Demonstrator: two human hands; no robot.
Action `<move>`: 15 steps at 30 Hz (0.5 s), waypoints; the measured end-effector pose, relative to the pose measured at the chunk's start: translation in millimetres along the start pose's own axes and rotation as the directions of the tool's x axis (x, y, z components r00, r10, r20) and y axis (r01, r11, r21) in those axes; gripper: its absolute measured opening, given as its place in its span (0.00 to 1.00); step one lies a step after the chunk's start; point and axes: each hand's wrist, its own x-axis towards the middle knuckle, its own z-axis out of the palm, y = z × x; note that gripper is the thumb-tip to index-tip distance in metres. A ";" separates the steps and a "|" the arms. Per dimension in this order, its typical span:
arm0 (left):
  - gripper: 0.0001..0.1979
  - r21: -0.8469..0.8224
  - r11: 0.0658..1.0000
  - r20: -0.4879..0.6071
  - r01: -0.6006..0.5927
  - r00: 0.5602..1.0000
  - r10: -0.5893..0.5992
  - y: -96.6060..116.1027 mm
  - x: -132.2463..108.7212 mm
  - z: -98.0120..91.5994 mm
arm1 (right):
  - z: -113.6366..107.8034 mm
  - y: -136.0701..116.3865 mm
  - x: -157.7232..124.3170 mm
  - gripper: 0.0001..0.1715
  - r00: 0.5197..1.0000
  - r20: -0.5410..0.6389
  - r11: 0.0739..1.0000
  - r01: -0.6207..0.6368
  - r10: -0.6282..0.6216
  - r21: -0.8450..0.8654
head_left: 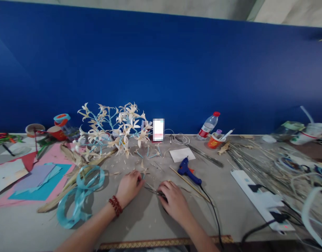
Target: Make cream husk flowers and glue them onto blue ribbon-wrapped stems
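Note:
My left hand point(130, 185), with a red bead bracelet point(115, 206) on the wrist, is closed in a pinch low over the table. A small pale flower point(144, 170) shows at its fingertips, with a bit of teal stem; the grip itself is partly hidden. Facing it, my right hand point(173, 201) is wrapped round scissors point(151, 189), whose slim metal blades point left toward the left fingertips. Behind both hands stands a bunch of pale artificial flowers point(124, 127) on light-blue stems. Small scraps lie scattered between.
A blue glue gun point(188, 171) and a thin stick point(189, 183) lie to the right, near a white power strip point(260, 199). Teal ribbon point(68, 210) loops at left beside dried husks point(56, 197) and coloured paper point(42, 182). A bottle point(208, 126) stands behind.

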 end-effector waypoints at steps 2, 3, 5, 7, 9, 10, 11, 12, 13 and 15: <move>0.05 -0.014 1.000 -0.007 0.009 1.000 -0.009 -0.9 1.6 0.2 | 0.3 3.8 -0.4 0.10 1.000 -0.016 1.000 -0.008 0.008 0.003; 0.04 -0.023 1.000 -0.010 0.009 1.000 -0.009 -1.7 2.6 0.5 | 0.5 6.4 -0.7 0.11 1.000 -0.024 1.000 -0.016 0.016 0.006; 0.04 -0.047 0.999 -0.018 0.007 1.000 -0.008 -4.0 4.5 1.5 | 0.5 12.4 -0.8 0.13 0.999 -0.037 0.999 -0.034 0.035 0.010; 0.05 -0.079 0.997 -0.032 0.003 0.999 -0.006 -7.0 6.0 2.5 | -0.5 17.6 0.8 0.13 0.997 -0.053 0.998 -0.054 0.055 0.019; 0.07 -0.113 0.994 -0.043 -0.007 0.999 0.002 -9.7 6.4 3.4 | -2.6 19.6 5.0 0.13 0.993 -0.084 0.995 -0.075 0.080 0.060; 0.07 -0.158 0.987 -0.059 -0.022 0.998 0.013 -10.6 6.2 3.7 | -3.7 18.8 8.3 0.12 0.990 -0.102 0.991 -0.084 0.094 0.100; 0.08 -0.225 0.973 -0.085 -0.045 0.996 0.026 -11.2 5.6 4.1 | -4.7 16.7 12.5 0.10 0.987 -0.118 0.983 -0.092 0.111 0.156; 0.09 -0.310 0.948 -0.120 -0.074 0.992 0.039 -11.3 4.7 4.4 | -5.2 13.5 17.4 0.09 0.984 -0.124 0.968 -0.097 0.129 0.231; 0.10 -0.403 0.909 -0.163 -0.107 0.986 0.044 -11.0 3.6 4.6 | -5.2 9.4 22.9 0.07 0.982 -0.120 0.941 -0.103 0.149 0.322; 0.10 -0.567 0.807 -0.236 -0.163 0.971 0.031 -9.6 0.9 5.0 | -2.8 0.0 35.0 0.05 0.979 -0.074 0.839 -0.122 0.189 0.530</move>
